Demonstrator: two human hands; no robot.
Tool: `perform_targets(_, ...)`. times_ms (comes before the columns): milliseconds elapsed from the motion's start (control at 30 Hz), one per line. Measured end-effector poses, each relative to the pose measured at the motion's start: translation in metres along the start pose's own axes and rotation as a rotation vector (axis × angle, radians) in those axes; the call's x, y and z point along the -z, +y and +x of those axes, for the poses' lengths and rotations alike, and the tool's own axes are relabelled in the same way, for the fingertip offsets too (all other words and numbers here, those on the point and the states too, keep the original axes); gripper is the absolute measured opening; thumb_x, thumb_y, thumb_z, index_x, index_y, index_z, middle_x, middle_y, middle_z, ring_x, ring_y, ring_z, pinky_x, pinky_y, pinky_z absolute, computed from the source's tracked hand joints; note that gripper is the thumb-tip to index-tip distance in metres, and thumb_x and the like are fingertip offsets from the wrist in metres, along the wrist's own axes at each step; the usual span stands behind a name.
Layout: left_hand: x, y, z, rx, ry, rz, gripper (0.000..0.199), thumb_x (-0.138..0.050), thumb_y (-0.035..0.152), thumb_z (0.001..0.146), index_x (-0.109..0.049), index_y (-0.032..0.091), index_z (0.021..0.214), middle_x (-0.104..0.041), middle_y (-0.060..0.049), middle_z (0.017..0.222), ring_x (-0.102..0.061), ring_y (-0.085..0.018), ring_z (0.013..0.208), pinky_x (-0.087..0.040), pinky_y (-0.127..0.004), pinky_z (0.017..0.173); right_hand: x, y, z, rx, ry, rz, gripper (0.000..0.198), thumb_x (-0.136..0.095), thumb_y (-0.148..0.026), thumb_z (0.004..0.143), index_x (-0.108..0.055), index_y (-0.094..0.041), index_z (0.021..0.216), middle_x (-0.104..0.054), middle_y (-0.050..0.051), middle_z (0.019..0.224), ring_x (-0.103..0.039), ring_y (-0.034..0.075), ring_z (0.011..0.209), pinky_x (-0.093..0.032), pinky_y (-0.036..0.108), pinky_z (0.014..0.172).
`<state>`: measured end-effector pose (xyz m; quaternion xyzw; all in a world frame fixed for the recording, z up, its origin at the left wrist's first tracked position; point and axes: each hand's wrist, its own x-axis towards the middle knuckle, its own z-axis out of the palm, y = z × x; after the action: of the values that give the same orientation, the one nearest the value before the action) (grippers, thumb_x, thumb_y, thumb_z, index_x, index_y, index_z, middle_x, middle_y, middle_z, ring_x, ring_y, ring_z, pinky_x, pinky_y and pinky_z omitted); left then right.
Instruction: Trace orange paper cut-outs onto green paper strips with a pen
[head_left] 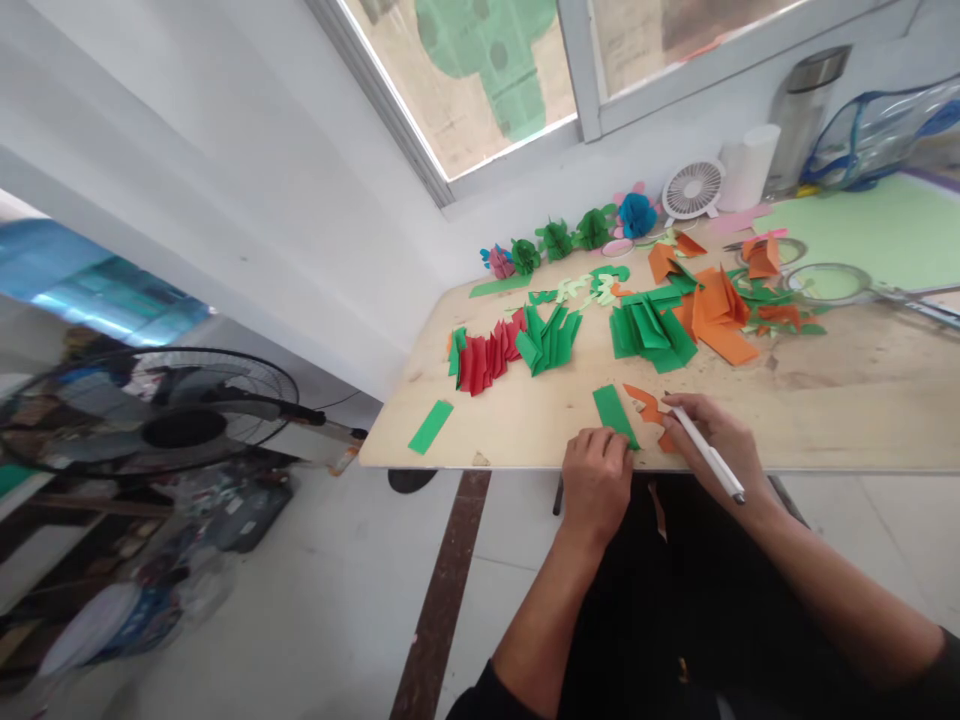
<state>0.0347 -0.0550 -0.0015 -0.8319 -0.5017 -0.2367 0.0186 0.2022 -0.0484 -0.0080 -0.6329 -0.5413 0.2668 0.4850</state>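
Note:
My left hand is at the table's front edge, its curled fingers over the lower end of a green paper strip. What lies under the fingertips is hidden. My right hand holds a white pen slanting across the fingers, one dark end pointing back toward me. Between the two hands lie orange paper scraps, next to the right fingertips. Farther back stand folded green papers and folded orange papers. To the left are red pleated papers and more green folded papers.
Along the wall stand green paper balls, a blue paper ball, a small white fan and a steel flask. Scissors lie at the right. Another green strip lies far left. A large black fan stands beyond the table.

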Motion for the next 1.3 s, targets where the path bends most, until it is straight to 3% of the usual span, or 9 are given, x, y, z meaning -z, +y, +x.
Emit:
perform_targets(500,-0.007,-0.017,0.007,-0.05,0.008,0.096,0.013,-0.052,0.012,0.091,-0.06,0.018,0.084,-0.067,-0.006,0.09,-0.059,-0.021,0.087,-0.045,-0.034,0.077,-0.006,0.001,-0.001,0.006,0.01,-0.044,0.03,-0.057,-0.046,0.082,-0.064,-0.025,0.102,-0.072,0.004,0.085,-0.069,0.021,0.071,-0.053,0.035,0.067)
perform_targets(667,-0.005,-0.039,0.025,-0.034,0.003,0.162,0.011,-0.054,0.01,0.089,-0.059,0.018,0.083,-0.065,-0.006,0.087,-0.059,-0.021,0.085,-0.044,-0.034,0.075,-0.005,-0.001,-0.001,0.017,0.032,-0.104,0.031,-0.055,-0.048,0.083,-0.065,-0.025,0.102,-0.073,0.004,0.086,-0.069,0.022,0.077,-0.053,0.038,0.075)
perform_targets(933,-0.008,-0.087,0.066,-0.103,-0.081,0.255,0.009,-0.056,0.012,0.089,-0.061,0.016,0.082,-0.065,-0.008,0.088,-0.06,-0.022,0.089,-0.047,-0.037,0.08,-0.006,0.004,-0.003,0.062,0.051,-0.154,0.031,-0.055,-0.048,0.084,-0.066,-0.026,0.102,-0.073,0.006,0.098,-0.069,0.022,0.078,-0.055,0.038,0.071)
perform_targets(1000,-0.011,-0.098,0.077,-0.105,-0.103,0.265,0.006,-0.058,0.017,0.09,-0.062,0.014,0.087,-0.065,-0.007,0.091,-0.061,-0.02,0.091,-0.049,-0.037,0.082,-0.006,0.004,-0.003,0.095,0.06,-0.161,0.029,-0.056,-0.047,0.084,-0.067,-0.026,0.101,-0.074,0.006,0.097,-0.069,0.023,0.081,-0.056,0.038,0.073)
perform_targets(1100,-0.012,-0.112,0.092,-0.082,-0.113,0.261,0.02,-0.058,0.031,0.094,-0.062,0.014,0.102,-0.063,-0.005,0.102,-0.062,-0.018,0.092,-0.052,-0.038,0.083,-0.006,0.004,-0.003,0.111,0.066,-0.146,0.027,-0.056,-0.045,0.085,-0.067,-0.026,0.099,-0.074,0.006,0.097,-0.069,0.023,0.08,-0.056,0.04,0.075)
perform_targets(1200,-0.005,-0.116,0.101,-0.052,-0.087,0.22,0.011,-0.056,0.014,0.089,-0.063,0.014,0.081,-0.064,-0.009,0.085,-0.06,-0.022,0.087,-0.049,-0.039,0.081,-0.006,0.004,-0.002,0.12,0.058,-0.125,0.024,-0.056,-0.043,0.085,-0.067,-0.026,0.097,-0.074,0.006,0.095,-0.07,0.022,0.082,-0.057,0.038,0.074)
perform_targets(1300,0.002,-0.105,0.104,-0.02,-0.04,0.147,0.01,-0.055,0.016,0.089,-0.065,0.017,0.09,-0.064,-0.009,0.087,-0.059,-0.024,0.089,-0.046,-0.038,0.079,-0.005,0.004,-0.002,0.134,0.065,-0.113,0.023,-0.06,-0.041,0.083,-0.068,-0.027,0.098,-0.074,0.005,0.096,-0.07,0.022,0.085,-0.058,0.035,0.074)
